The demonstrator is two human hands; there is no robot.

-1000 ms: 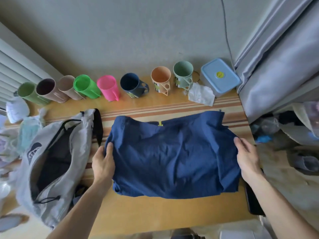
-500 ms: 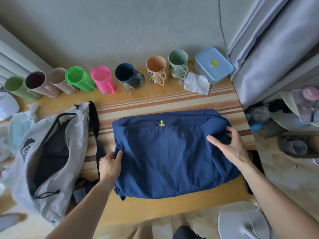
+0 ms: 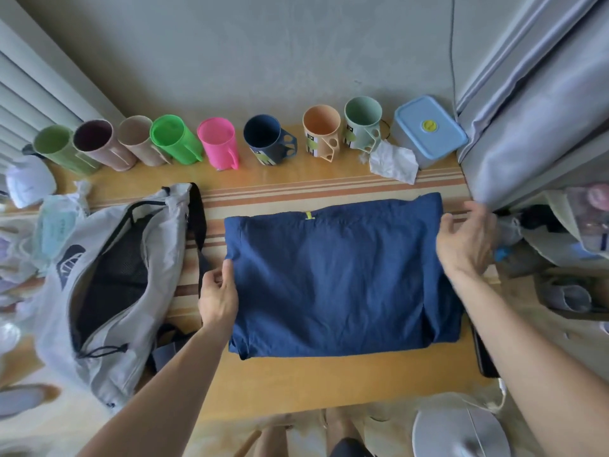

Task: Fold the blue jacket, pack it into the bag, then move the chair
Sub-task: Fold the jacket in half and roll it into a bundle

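The blue jacket (image 3: pixel 336 278) lies folded into a flat rectangle in the middle of the wooden table (image 3: pixel 296 380). My left hand (image 3: pixel 219 296) pinches the jacket's left edge between thumb and fingers. My right hand (image 3: pixel 468 240) rests on the jacket's upper right corner, fingers curled over the edge there. The grey bag (image 3: pixel 112 285) lies to the left of the jacket, its zip open and the black mesh lining showing. No chair is clearly in view.
A row of several coloured mugs (image 3: pixel 270 140) lines the table's back edge, with a blue lidded box (image 3: pixel 430 130) and crumpled tissue (image 3: pixel 393 161) at the right. A grey curtain (image 3: pixel 534 103) hangs at the right. A white round fan base (image 3: pixel 458 433) stands on the floor below.
My right hand moved from the jacket's middle right out to its upper right corner. My left hand shifted slightly up along the left edge. The jacket lies flatter and more squared.
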